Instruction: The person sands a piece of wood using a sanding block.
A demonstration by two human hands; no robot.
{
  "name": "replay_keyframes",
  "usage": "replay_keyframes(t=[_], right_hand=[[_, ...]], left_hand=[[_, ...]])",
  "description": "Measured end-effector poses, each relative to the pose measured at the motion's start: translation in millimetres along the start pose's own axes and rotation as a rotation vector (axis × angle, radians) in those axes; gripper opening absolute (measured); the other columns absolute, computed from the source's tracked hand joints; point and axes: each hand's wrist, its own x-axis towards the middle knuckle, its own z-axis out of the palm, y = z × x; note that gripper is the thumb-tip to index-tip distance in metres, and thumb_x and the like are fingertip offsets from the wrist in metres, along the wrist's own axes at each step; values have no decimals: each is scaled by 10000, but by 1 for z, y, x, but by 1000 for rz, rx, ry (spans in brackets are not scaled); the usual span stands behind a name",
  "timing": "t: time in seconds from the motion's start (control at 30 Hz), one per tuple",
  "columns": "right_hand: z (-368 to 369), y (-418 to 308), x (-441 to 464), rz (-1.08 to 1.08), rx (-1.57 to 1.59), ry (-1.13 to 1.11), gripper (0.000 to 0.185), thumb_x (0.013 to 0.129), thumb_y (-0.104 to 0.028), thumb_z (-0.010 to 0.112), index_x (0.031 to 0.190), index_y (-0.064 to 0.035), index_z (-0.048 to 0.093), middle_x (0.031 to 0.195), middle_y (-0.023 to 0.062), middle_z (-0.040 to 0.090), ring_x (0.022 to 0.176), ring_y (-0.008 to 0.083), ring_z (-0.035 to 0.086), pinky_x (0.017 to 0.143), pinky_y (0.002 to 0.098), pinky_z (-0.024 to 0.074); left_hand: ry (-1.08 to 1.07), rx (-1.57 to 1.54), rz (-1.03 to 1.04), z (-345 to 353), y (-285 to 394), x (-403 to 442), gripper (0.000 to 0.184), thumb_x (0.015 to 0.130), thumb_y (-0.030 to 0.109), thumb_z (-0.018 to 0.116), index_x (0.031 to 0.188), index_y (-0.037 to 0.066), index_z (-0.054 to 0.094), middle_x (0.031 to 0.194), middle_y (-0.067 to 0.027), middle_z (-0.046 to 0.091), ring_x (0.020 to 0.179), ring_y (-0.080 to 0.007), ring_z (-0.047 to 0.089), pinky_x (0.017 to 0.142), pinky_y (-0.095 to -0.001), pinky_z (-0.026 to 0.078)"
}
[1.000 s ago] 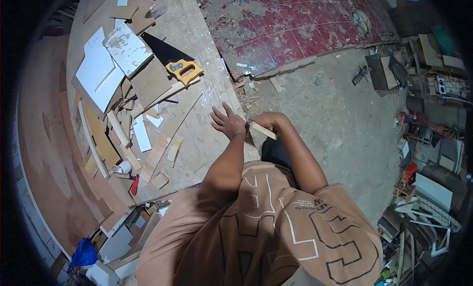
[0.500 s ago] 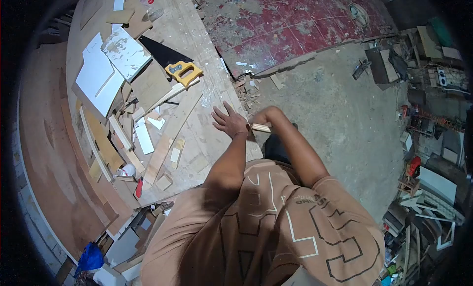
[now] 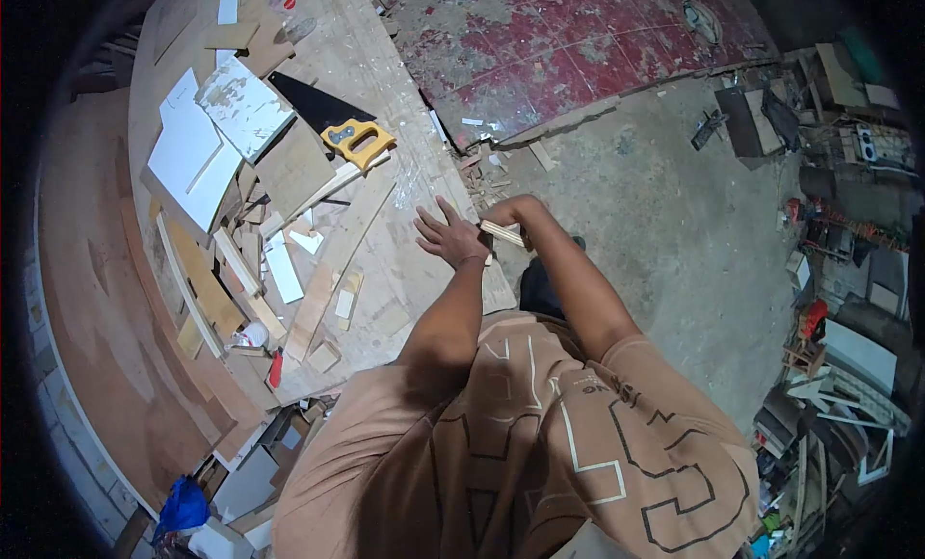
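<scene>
My left hand (image 3: 451, 236) lies flat near the right edge of the wooden workbench (image 3: 385, 260), its fingers spread. Just beyond that edge my right hand (image 3: 503, 212) is bent at the wrist and closed on a short piece of wood (image 3: 503, 233) with pale, striped sides. The wood's near end almost meets my left hand; whether they touch I cannot tell. Farther up the bench rests a handsaw with a yellow handle (image 3: 358, 142) and black blade. A long pale board (image 3: 355, 231) lies left of my left hand.
White panels (image 3: 198, 159), wood strips (image 3: 236, 260) and offcuts clutter the bench's left side. A red-handled tool (image 3: 276, 368) lies at its near edge. Scraps (image 3: 489, 178) lie on the floor beside the bench. Piled boards and tools (image 3: 848, 347) line the right.
My right hand has shifted slightly up and left, and the piece of wood in it has tilted. My left hand stays flat in about the same place.
</scene>
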Motion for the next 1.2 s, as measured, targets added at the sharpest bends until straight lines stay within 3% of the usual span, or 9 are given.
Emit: replay_keyframes(t=[0.2,0.3,0.37,0.6,0.87,0.93,1.0,1.03,1.2], right_hand=[[9,-1,-31,-118,-222,56,434,730,-219,661,1105,0,664,1058,227,657,802,271,638,744,392,480],[11,5,-18,-159,-208,64,569,835,-450,459,1107,16,640,1042,234,659,828,275,626,754,416,480],[16,-8,-44,-122,62,-1,554,828,-435,479,1080,30,644,1011,227,664,799,255,621,734,424,482],[12,22,11,-133,-129,113,416,718,-325,665,1022,-45,712,968,155,686,811,237,629,736,388,483],[20,79,131,-25,-381,-66,490,684,-491,667,1000,-122,728,994,126,688,801,223,626,793,351,488],[34,83,90,0,-320,149,404,742,-474,633,908,-118,729,984,130,684,797,213,630,764,365,497],[43,65,13,-52,391,120,456,824,-421,564,1102,-68,643,973,197,656,739,285,615,655,434,486],[43,39,-40,40,454,146,555,880,-524,458,1134,-53,607,1044,234,630,756,332,632,642,508,504],[44,51,15,-109,505,104,731,898,-666,308,1111,-25,585,1034,238,612,709,321,638,556,463,541]], left_hand=[[-23,-21,-20,-4,0,0,717,870,266,552,1496,302,204,1567,-162,57,1440,-372,64,1123,-563,57],[-4,-39,2,-2,-2,0,691,866,258,553,1482,269,241,1556,-198,70,1429,-406,79,1111,-590,77],[2,-22,-3,2,-2,2,692,865,260,552,1484,267,241,1556,-201,68,1428,-410,77,1110,-592,74],[-24,4,-3,-9,3,-2,704,865,276,546,1493,248,228,1556,-211,54,1431,-410,66,1111,-586,66],[-48,0,-2,-17,5,-2,699,881,263,536,1498,224,211,1554,-209,60,1433,-402,55,1113,-581,59],[-62,4,-15,-12,2,-2,705,890,262,536,1503,228,190,1552,-206,65,1433,-397,55,1114,-581,55],[44,-33,49,-6,-1,-4,679,884,238,521,1494,206,226,1553,-218,62,1432,-416,48,1111,-593,52],[46,-40,48,-8,1,-3,679,884,238,521,1494,206,226,1553,-218,62,1432,-416,48,1111,-593,52],[-63,-32,4,-13,2,-1,671,892,229,507,1497,207,217,1554,-224,59,1432,-418,31,1114,-593,41]])
